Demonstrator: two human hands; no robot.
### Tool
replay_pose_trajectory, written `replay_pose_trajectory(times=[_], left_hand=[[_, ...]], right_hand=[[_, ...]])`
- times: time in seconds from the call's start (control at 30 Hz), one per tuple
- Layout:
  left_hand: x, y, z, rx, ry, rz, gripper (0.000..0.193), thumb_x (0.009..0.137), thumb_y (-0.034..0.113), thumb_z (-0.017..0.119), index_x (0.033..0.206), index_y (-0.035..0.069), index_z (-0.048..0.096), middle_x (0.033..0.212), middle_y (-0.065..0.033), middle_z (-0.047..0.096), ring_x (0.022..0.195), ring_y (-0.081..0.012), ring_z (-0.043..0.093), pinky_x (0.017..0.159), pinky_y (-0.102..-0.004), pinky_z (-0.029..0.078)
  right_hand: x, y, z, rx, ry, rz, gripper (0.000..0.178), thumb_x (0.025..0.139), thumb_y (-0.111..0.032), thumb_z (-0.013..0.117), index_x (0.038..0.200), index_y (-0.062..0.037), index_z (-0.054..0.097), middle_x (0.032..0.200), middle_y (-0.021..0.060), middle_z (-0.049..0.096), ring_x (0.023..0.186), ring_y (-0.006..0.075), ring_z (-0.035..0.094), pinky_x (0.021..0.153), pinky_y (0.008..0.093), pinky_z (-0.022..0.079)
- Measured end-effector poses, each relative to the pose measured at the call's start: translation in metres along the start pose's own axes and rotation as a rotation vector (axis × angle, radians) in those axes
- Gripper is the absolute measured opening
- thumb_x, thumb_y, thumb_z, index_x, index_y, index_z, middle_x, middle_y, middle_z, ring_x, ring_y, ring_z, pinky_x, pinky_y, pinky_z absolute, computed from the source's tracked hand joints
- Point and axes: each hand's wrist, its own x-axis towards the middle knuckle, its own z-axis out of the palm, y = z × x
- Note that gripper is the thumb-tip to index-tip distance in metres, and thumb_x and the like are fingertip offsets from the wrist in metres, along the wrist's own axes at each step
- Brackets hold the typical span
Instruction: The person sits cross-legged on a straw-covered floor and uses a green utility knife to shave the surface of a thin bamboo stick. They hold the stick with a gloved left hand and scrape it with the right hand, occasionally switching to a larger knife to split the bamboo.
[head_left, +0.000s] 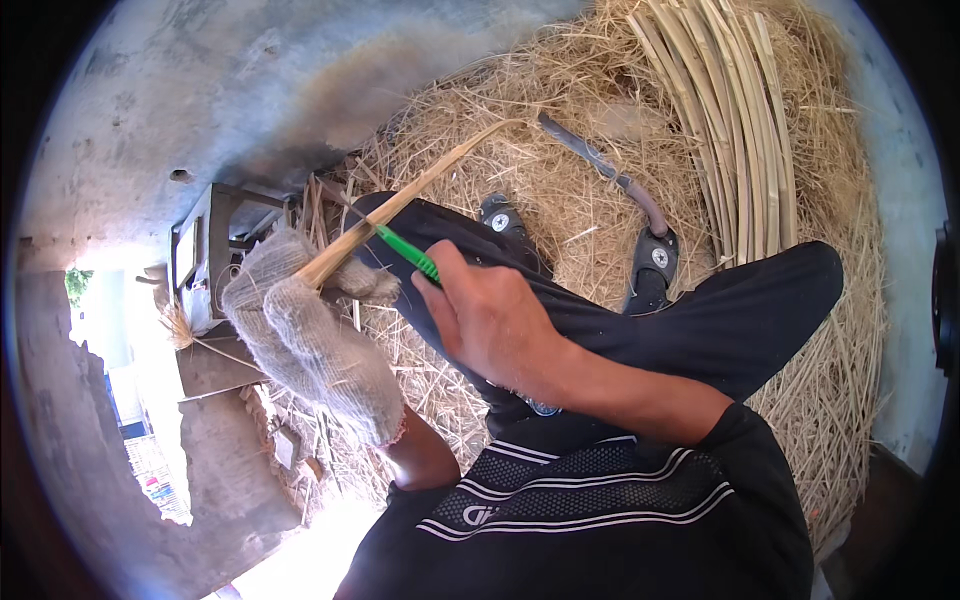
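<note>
My left hand (310, 320), in a thick grey-white knitted glove, is closed round the lower end of a split wooden strip (420, 187). The strip looks like bamboo, slants up to the right over my left knee and tapers towards its far tip. My bare right hand (490, 315) grips the green handle of a knife (408, 252). Its thin blade crosses the strip just above the glove, pointing up and left. Whether the edge bites into the wood, I cannot tell.
Shavings (470, 180) cover the floor round my crossed legs. A bundle of long split strips (735, 130) lies at the far right. Ahead lies a dark curved blade with a brown handle (600, 165), near my sandals (655, 260). A grey box-like frame (205, 255) stands left by the wall.
</note>
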Motion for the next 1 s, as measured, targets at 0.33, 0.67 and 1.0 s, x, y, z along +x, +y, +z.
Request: replay_pose_trajectory(times=[0.33,0.67,1.0], left_hand=[[0.006,0.014,-0.002,-0.043,-0.151,-0.066,0.039,0.104,0.033,0.046,0.109,-0.004,0.055,0.079,-0.0114,0.055,0.06,-0.017,0.053,0.057,-0.0284,0.048],[0.003,0.015,0.007,-0.03,-0.032,0.014,0.04,0.103,0.036,0.048,0.106,-0.003,0.054,0.065,-0.0106,0.057,0.045,-0.0145,0.053,0.046,-0.0232,0.043],[-0.007,0.022,-0.001,0.026,-0.216,0.118,0.044,0.103,0.04,0.048,0.105,-0.003,0.054,0.066,-0.0094,0.059,0.046,-0.0117,0.054,0.054,-0.0219,0.045]], right_hand=[[0.017,0.03,0.004,-0.079,0.024,-0.03,0.019,0.097,-0.018,0.057,0.093,-0.0013,0.049,0.059,0.022,0.059,0.055,0.044,0.062,0.05,0.052,0.05],[0.026,0.09,0.015,-0.208,0.01,0.092,0.02,0.097,-0.021,0.056,0.098,-0.0014,0.051,0.062,0.0247,0.061,0.056,0.0474,0.061,0.053,0.0535,0.049],[0.058,0.175,0.013,-0.51,-0.016,0.22,0.022,0.088,-0.013,0.058,0.102,0.0035,0.056,0.077,0.0272,0.066,0.074,0.0423,0.068,0.065,0.0556,0.052]])
